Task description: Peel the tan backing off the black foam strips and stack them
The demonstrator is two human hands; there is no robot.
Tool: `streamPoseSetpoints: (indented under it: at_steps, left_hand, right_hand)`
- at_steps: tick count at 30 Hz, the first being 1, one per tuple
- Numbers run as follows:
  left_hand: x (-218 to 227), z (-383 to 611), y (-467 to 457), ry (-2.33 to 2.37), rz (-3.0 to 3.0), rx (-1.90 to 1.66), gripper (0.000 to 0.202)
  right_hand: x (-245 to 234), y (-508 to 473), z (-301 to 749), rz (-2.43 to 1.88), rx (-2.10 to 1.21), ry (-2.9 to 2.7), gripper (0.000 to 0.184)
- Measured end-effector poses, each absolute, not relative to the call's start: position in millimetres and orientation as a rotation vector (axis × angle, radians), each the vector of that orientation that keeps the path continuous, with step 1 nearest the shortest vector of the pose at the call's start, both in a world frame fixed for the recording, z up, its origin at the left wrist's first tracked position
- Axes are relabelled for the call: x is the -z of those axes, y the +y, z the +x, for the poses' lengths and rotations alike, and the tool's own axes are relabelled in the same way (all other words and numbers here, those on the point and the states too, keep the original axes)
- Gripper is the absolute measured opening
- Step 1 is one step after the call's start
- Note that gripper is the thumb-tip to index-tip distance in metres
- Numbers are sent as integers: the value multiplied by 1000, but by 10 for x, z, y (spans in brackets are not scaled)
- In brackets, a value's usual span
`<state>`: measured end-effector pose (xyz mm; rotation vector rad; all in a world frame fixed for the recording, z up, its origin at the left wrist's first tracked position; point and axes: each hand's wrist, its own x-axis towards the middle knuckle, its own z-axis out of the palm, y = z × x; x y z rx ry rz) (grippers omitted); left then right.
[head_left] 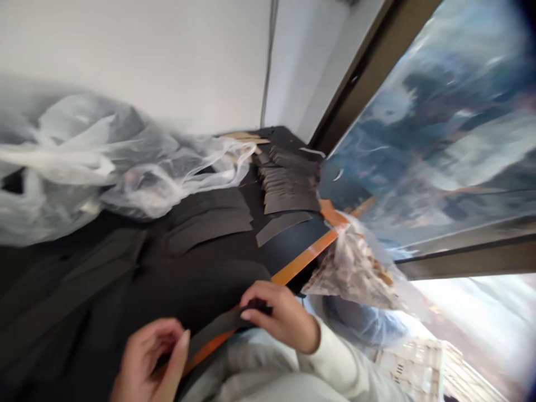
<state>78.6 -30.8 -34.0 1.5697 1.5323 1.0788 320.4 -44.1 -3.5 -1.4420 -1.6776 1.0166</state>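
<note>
The view is tilted. My right hand (276, 315) pinches a long dark strip (213, 333) that has an orange layer along one edge. My left hand (148, 360) grips the strip's other end, with its fingers curled and part of the strip hidden behind them. Farther off, a stack of dark curved strips (288, 184) lies on a black work surface (293, 245). One loose strip (278, 228) lies beside the stack, and wider dark pieces (209, 223) lie nearer my hands. An orange strip (304, 262) runs along the surface's edge.
A translucent plastic bag (104, 162) sprawls over the left side. A plastic bag of tan pieces (352, 268) sits at the right edge of the surface. Beyond stand a white wall (146, 56) and a dark-framed window (431, 123). A white crate (410, 368) sits low right.
</note>
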Motion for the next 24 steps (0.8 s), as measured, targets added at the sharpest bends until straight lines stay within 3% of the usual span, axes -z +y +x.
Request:
streamPoseSetpoints:
  at_steps: [8,14,19,24]
  left_hand:
    - [219,843,-354,1533,1503,-819,31]
    - [121,962,-201,1427,1558,-841,27]
    - [95,1028,15,1487,1743,-932,30]
    - [158,1069,151,1576,1801,-897,32]
  right_hand:
    - [58,-522,3267,-1641,-1101,-1633,19]
    - [55,-345,3182,-2008,-625,-1617,35]
    - [48,-122,3050,-2037,-254,-1769,30]
    - [100,20,2983,-2118,-227,-1871,27]
